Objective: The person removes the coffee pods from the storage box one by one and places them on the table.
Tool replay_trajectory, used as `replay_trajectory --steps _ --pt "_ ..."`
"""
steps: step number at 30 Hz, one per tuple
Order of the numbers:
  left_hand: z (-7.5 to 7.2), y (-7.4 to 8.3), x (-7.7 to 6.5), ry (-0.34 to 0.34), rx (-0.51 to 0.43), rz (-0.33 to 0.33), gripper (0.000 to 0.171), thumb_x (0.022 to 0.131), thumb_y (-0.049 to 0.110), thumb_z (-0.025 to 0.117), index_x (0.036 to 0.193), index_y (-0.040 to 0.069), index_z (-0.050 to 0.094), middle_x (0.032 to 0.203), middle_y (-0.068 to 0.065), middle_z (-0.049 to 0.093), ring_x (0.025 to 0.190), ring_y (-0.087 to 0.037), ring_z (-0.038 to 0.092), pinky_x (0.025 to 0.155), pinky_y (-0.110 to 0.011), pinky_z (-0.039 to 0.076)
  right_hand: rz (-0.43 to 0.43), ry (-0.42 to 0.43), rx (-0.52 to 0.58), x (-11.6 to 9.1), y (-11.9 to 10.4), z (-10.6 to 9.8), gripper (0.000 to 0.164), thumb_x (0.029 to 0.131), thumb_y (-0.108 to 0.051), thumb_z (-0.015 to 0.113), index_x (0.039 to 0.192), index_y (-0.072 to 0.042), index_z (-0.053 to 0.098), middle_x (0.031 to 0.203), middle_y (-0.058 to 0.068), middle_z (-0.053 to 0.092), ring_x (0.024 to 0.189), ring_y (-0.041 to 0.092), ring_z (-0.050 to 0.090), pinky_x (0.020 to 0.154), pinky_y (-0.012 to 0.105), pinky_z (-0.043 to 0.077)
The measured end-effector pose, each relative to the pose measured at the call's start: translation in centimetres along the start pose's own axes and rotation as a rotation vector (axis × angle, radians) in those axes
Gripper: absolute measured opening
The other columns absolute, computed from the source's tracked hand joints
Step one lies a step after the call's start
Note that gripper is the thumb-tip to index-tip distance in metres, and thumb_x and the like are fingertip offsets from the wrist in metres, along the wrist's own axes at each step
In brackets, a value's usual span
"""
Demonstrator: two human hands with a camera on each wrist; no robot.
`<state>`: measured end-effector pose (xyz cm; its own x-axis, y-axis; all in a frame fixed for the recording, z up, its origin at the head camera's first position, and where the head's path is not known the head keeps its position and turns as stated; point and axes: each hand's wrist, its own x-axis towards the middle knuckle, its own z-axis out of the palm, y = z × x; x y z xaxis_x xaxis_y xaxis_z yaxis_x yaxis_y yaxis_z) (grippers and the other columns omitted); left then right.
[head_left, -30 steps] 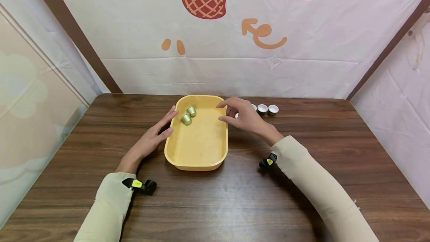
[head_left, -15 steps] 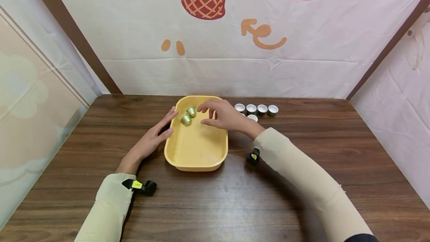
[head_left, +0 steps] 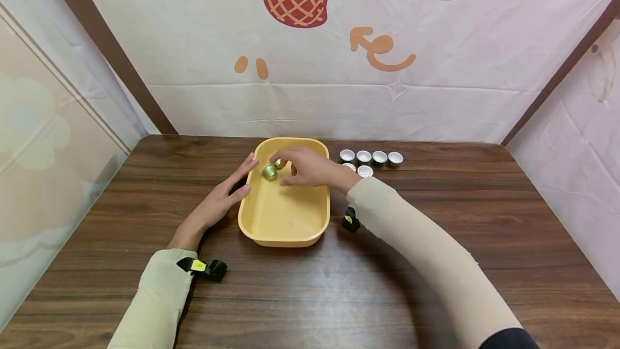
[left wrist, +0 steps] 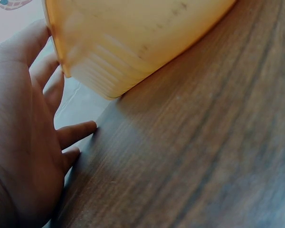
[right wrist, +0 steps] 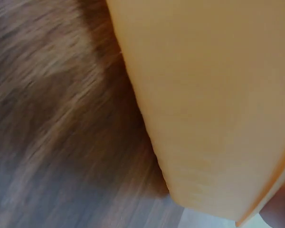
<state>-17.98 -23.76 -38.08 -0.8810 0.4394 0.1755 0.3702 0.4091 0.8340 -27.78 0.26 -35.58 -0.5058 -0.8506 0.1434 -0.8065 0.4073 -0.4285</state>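
Note:
In the head view, a yellow plastic tray (head_left: pixel 286 225) stands on the brown table. My left hand (head_left: pixel 215 202) rests against its left side, fingers spread and fairly straight, touching the rim; the left wrist view shows the tray's outer wall (left wrist: pixel 118 52) beside those fingers. My right hand (head_left: pixel 312 168) reaches over the right rim into the tray, thumb and forefinger apart. By its fingertips lie two green-gold coffee capsules: the nearer capsule (head_left: pixel 269 172) shows whole, while the fingers partly cover the other capsule (head_left: pixel 278 163). In the right wrist view the tray's side (right wrist: pixel 194 95) fills much of the picture.
Right of the tray, several coffee capsules stand lid up, including a back-row capsule (head_left: pixel 379 158) and a front-row capsule (head_left: pixel 365 171). A printed white cloth (head_left: pixel 310 101) hangs behind the table's back edge. The brown tabletop (head_left: pixel 290 295) extends in front of the tray.
My right hand has moved left from the tray's right rim to the capsules inside, uncovering the capsules on the table. My left hand and the tray have stayed put.

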Motion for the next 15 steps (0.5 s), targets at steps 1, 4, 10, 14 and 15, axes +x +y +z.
replay_trajectory --steps 1,4,10,14,15 --pt "0.0 0.0 0.0 0.0 -0.001 0.0 0.054 0.101 0.007 0.045 0.152 0.008 0.026 0.159 -0.009 0.008 0.144 -0.028 0.009 0.107 -0.061 0.012 0.013 -0.016 -0.007 0.2 0.0 0.1 0.05 0.084 -0.022 0.075 0.128 -0.007 0.055 0.11 0.01 0.065 0.07 0.011 0.059 0.07 0.022 0.045" --pt "-0.1 0.0 -0.1 0.001 -0.002 -0.002 0.054 0.101 0.007 0.045 0.152 0.008 0.026 0.159 -0.009 0.008 0.144 -0.028 0.009 0.107 -0.061 0.012 0.028 -0.053 -0.032 0.8 -0.1 0.3 0.053 0.084 -0.022 0.075 0.13 -0.007 0.053 0.111 0.01 0.065 0.071 0.01 0.06 0.072 0.022 0.045" --pt "-0.1 0.0 -0.1 -0.005 -0.012 0.002 0.054 0.101 0.007 0.045 0.152 0.008 0.026 0.159 -0.008 0.007 0.144 -0.027 0.008 0.108 -0.058 0.012 0.045 -0.113 -0.034 1.3 -0.4 0.7 0.058 0.082 -0.019 0.077 0.133 -0.007 0.051 0.115 0.009 0.062 0.083 0.015 0.061 0.079 0.024 0.045" --pt "-0.1 0.1 -0.1 -0.011 -0.016 0.006 0.054 0.101 0.008 0.045 0.152 0.007 0.025 0.159 -0.009 0.007 0.144 -0.027 0.008 0.109 -0.057 0.012 0.059 -0.124 -0.035 1.4 -0.5 1.0 0.058 0.082 -0.017 0.077 0.133 -0.008 0.051 0.117 0.008 0.061 0.09 0.018 0.061 0.08 0.024 0.044" --pt "-0.2 0.1 -0.1 -0.009 -0.015 0.008 0.054 0.101 0.007 0.045 0.152 0.006 0.026 0.159 -0.009 0.007 0.144 -0.028 0.008 0.109 -0.057 0.012 0.055 -0.119 -0.034 1.5 -0.5 1.0 0.057 0.082 -0.017 0.077 0.132 -0.008 0.051 0.115 0.008 0.061 0.089 0.018 0.061 0.08 0.023 0.044"
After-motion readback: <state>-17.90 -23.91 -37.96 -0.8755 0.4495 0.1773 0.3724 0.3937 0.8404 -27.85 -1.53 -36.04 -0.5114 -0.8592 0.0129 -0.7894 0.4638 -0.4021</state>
